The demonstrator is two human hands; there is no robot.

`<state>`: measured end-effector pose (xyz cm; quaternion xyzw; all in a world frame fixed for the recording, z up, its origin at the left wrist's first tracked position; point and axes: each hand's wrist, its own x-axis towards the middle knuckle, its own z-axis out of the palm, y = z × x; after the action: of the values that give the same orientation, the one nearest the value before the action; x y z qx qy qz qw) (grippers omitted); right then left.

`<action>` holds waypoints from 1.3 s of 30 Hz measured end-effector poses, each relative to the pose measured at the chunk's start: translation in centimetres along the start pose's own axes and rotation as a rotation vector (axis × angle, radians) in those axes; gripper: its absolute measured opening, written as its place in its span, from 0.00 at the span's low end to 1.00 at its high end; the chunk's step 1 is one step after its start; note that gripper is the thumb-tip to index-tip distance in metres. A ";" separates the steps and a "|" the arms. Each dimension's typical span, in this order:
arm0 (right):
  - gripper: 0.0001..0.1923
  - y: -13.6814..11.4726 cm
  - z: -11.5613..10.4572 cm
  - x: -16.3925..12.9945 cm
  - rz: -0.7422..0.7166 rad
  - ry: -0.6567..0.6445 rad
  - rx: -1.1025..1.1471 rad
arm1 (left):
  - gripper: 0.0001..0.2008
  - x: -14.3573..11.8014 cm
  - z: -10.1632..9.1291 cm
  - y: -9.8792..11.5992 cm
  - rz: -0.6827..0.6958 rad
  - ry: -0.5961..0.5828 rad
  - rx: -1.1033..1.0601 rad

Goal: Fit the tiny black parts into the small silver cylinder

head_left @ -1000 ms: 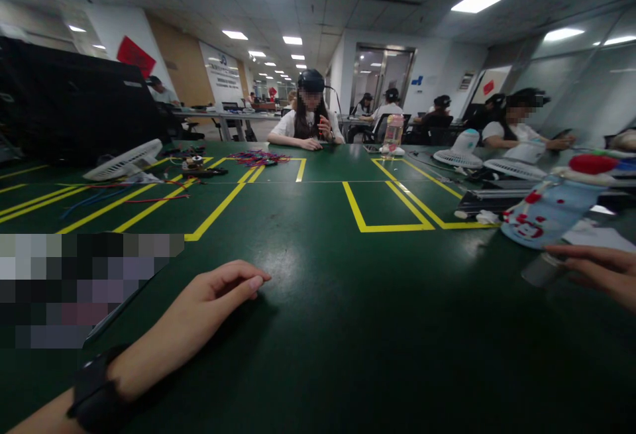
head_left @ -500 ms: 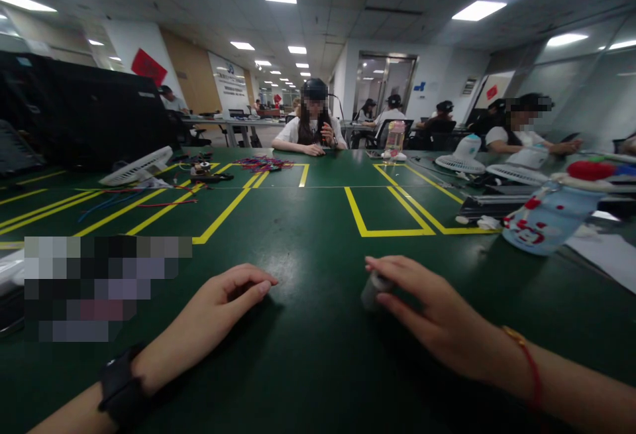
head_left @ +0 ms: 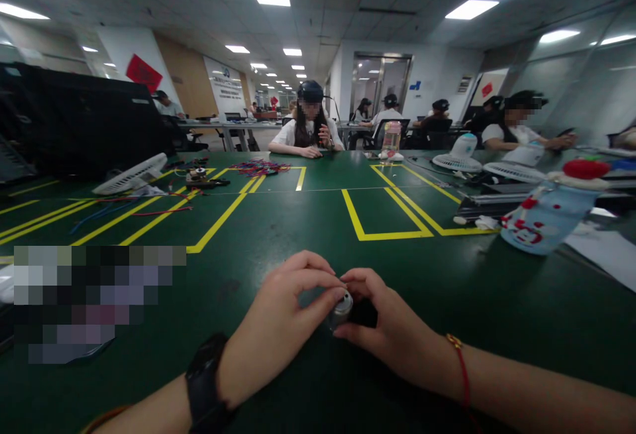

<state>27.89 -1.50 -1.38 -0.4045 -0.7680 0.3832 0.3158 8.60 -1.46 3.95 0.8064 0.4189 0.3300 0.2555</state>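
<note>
My left hand (head_left: 283,325) and my right hand (head_left: 392,331) meet over the near middle of the dark green table (head_left: 308,222). Between their fingertips sits a small silver cylinder (head_left: 340,308), like a little motor. Both hands grip it, the left from the left side and the right from the right. A black watch is on my left wrist and a red string bracelet on my right wrist.
A pale blue bottle with a red cap (head_left: 546,218) lies at the right. White fan parts (head_left: 133,173), loose wires (head_left: 261,167) and yellow tape lines (head_left: 382,235) lie farther back. A blurred patch (head_left: 94,301) covers the near left. Other people sit across the table.
My right hand brought the small silver cylinder in from the right. My left hand lifted off the table and closed onto it as well.
</note>
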 end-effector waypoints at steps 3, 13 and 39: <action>0.27 -0.2 -0.1 0.1 -0.015 -0.008 0.021 | 0.08 -0.1 0.1 0.1 -0.022 0.037 -0.028; 0.23 -0.8 -0.7 -0.2 -0.037 0.014 -0.093 | 0.06 -0.5 0.3 -1.0 -0.099 0.075 -0.082; 0.31 7.7 -18.2 -10.6 0.384 0.757 -1.259 | 0.19 -3.3 -3.6 -7.7 -0.496 0.181 -0.292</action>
<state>50.30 -1.67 -0.55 -0.7388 -0.5970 -0.2442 0.1951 0.55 0.23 -0.03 0.6016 0.5724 0.3846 0.4031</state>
